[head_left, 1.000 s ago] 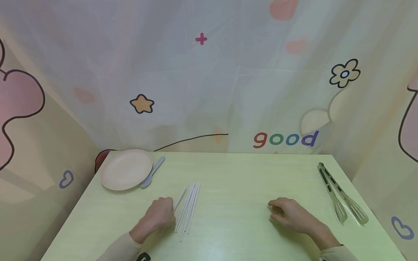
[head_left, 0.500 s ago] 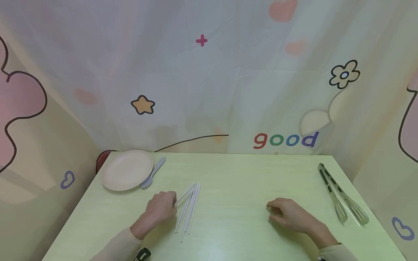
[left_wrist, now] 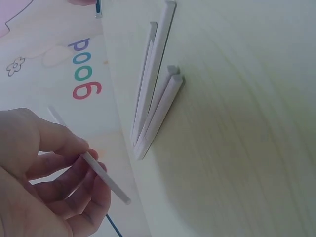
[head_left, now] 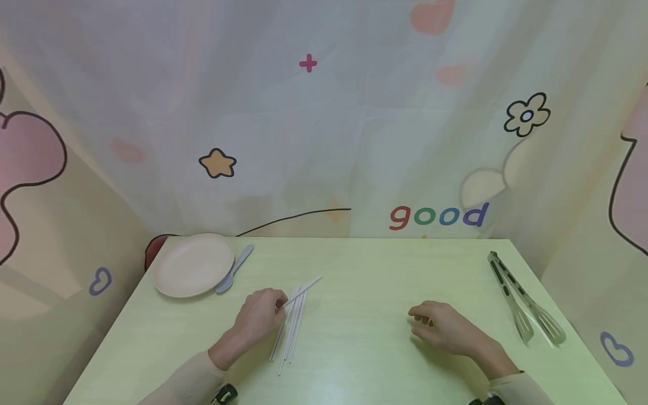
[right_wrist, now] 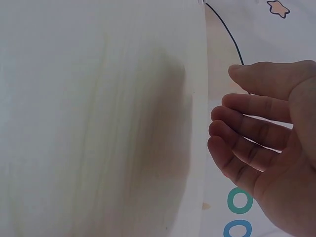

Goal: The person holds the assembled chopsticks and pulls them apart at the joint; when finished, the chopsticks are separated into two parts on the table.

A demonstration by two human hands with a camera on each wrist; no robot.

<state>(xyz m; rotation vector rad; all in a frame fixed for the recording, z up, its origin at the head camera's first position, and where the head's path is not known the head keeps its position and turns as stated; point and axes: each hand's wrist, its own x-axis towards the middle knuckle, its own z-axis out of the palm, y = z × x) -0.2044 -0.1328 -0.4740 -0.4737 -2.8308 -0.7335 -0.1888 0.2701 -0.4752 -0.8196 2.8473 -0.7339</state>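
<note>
My left hand [head_left: 260, 315] pinches one white chopstick [head_left: 310, 286] between thumb and fingers, above several other white chopsticks [head_left: 290, 334] lying side by side on the table. In the left wrist view the held chopstick [left_wrist: 111, 181] slants across the fingertips, apart from the loose chopsticks [left_wrist: 159, 117]. Over the table's right half hovers my right hand [head_left: 448, 329], holding nothing. Its fingers are loosely bent with the thumb apart, as the right wrist view shows of that hand [right_wrist: 266, 133].
At the back left lies a pale pink plate [head_left: 194, 264], with a light purple spoon [head_left: 238, 266] beside its right rim. Metal tongs [head_left: 550, 326] lie along the right edge of the pale table [head_left: 364, 270]. A printed curtain [head_left: 283, 124] hangs behind.
The left hand has moved up and to the right, and the chopstick in it has swung from steep to a flatter slant over the others. The right hand has barely moved.
</note>
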